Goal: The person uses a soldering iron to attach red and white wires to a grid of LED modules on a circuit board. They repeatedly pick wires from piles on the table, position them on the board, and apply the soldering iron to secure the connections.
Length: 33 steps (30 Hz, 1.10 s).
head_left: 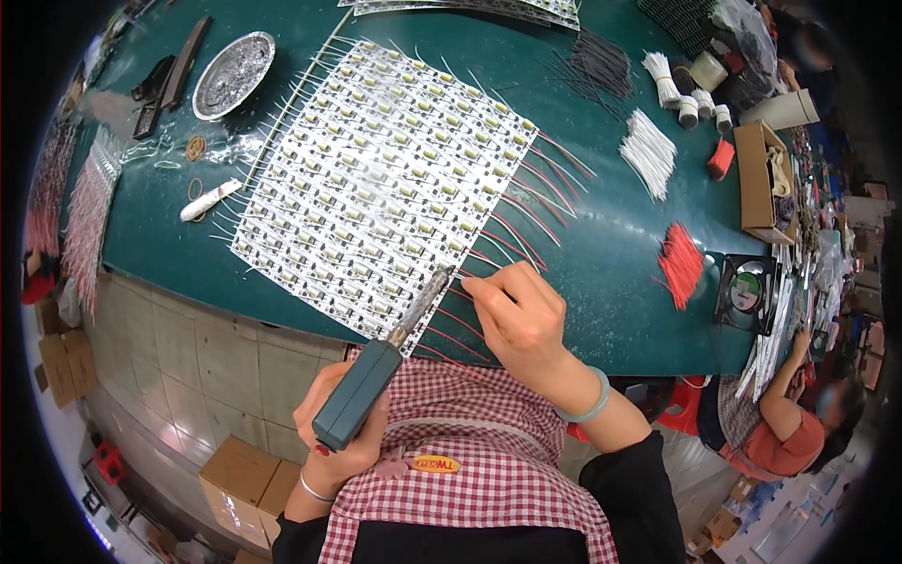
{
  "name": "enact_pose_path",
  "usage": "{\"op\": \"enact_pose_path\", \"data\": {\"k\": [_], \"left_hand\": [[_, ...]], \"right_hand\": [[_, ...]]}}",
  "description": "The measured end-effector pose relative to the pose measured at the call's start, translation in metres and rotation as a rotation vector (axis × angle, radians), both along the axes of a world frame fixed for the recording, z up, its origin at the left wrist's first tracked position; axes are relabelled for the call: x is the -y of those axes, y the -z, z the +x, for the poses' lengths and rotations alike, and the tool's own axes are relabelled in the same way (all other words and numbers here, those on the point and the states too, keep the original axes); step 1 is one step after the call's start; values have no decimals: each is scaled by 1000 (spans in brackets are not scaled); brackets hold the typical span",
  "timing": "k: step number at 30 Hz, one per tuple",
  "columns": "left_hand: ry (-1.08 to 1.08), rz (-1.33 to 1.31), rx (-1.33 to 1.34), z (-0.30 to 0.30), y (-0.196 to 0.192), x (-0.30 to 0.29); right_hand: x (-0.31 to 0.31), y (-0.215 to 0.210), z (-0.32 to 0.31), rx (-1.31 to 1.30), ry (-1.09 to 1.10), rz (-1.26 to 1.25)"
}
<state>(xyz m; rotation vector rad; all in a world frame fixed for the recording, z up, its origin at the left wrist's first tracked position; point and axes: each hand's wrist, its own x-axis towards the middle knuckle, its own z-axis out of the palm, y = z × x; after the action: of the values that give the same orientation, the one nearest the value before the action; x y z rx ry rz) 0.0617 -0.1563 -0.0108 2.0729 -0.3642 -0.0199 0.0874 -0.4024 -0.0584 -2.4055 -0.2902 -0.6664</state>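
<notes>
A large white circuit-board panel [331,202] with rows of small yellowish components lies on the green table. Thin white wires stand along its left edge, and red and white wires [552,186] trail from its right edge. My left hand [343,461] is closed round the dark green handle of a soldering iron [360,393]. The iron's metal tip reaches the panel's lower right edge. Right beside that tip, my right hand [521,320] pinches a thin wire [460,275] against the edge; the fingers partly hide it.
Bundles of white wires [648,153], red wires [680,265] and black wires [598,66] lie on the right of the table. A foil dish [234,77] and a white stick-like item [210,200] are at the left. A cardboard box [757,179] and a fan [745,292] stand near a seated co-worker [780,423].
</notes>
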Motion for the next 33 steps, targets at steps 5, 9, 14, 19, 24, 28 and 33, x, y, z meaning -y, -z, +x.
{"op": "enact_pose_path", "data": {"k": [5, 9, 14, 19, 24, 28, 33], "left_hand": [[0, 22, -14, 0, 0, -1], [-7, 5, -24, -3, 4, -1], [36, 24, -28, -4, 8, -5], [24, 65, 1, -3, 3, -4], [6, 51, 43, -3, 3, -4], [-2, 1, 9, -4, 4, -7], [8, -16, -9, -9, 7, -10]], "right_hand": [[0, 0, 0, -1, 10, -33], [-1, -1, 1, 4, 4, -46], [0, 1, 1, 6, 14, -60], [-1, 0, 1, 7, 17, -65], [-1, 1, 1, 9, 19, -69], [-2, 0, 1, 6, 24, -73], [-1, -1, 0, 10, 31, -84]]}}
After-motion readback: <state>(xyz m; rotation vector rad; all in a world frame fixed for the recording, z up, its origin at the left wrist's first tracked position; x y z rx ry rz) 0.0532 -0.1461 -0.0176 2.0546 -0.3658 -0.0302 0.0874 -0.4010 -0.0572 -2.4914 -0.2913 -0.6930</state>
